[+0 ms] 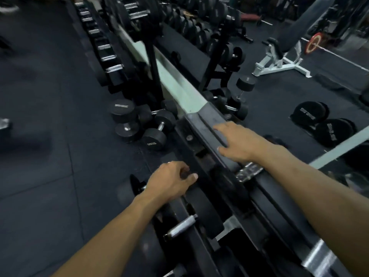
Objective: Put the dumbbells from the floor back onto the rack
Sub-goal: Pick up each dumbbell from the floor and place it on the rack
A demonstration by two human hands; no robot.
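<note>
The dark rubber floor (40,136) fills the left of the view; a long black rack (201,140) runs from the near right up toward the far left, set against a mirror (279,100) that doubles the room; a white-framed bench (279,62) shows far right in that mirror; more dumbbells sit in a row (107,54) on the far stretch of the rack; a cluster of black dumbbells (139,124) lies on the floor just left of the rack, some upright, some on their sides; a dumbbell (199,208) rests on the near part of the rack, its silver handle showing; the left hand (171,180) has its grip curled over the edge of that dumbbell's black head; the right hand (237,142) lies flat with fingers straight on the rack's top rail.
</note>
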